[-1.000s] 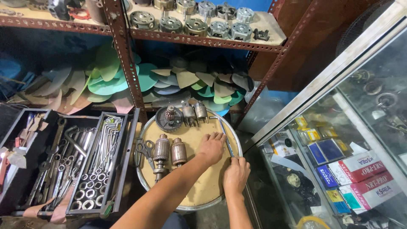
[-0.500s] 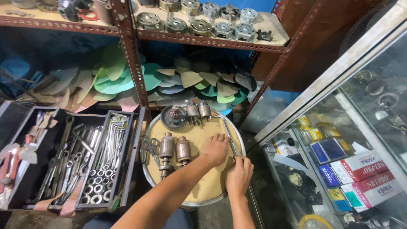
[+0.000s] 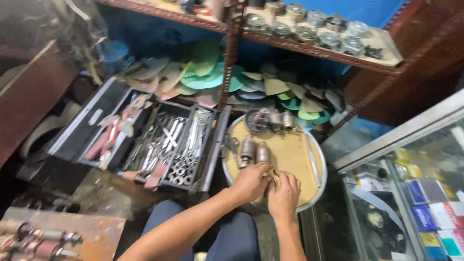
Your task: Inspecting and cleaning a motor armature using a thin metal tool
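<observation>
My left hand (image 3: 249, 183) and my right hand (image 3: 284, 195) meet over the near part of a round tan tray (image 3: 295, 159) with a metal rim. Both have curled fingers, fingertips close together. Motion blur hides whether anything small is pinched between them. Just beyond my left hand lie two cylindrical metal motor parts (image 3: 255, 151). At the tray's far edge sit a dark round part (image 3: 256, 121) and smaller metal cylinders (image 3: 282, 119). A thin metal rod (image 3: 311, 157) lies along the right side of the tray.
An open black toolbox (image 3: 145, 140) with wrenches and sockets stands left of the tray. Rusty shelves (image 3: 319, 46) hold metal parts above and coloured flat discs (image 3: 270, 89) below. A glass cabinet (image 3: 415, 193) with boxes is at the right. More metal parts (image 3: 38, 239) lie at bottom left.
Both hands have drawn back from the tray's right side to its near-left edge and come together. The camera has swung left, showing more of the toolbox.
</observation>
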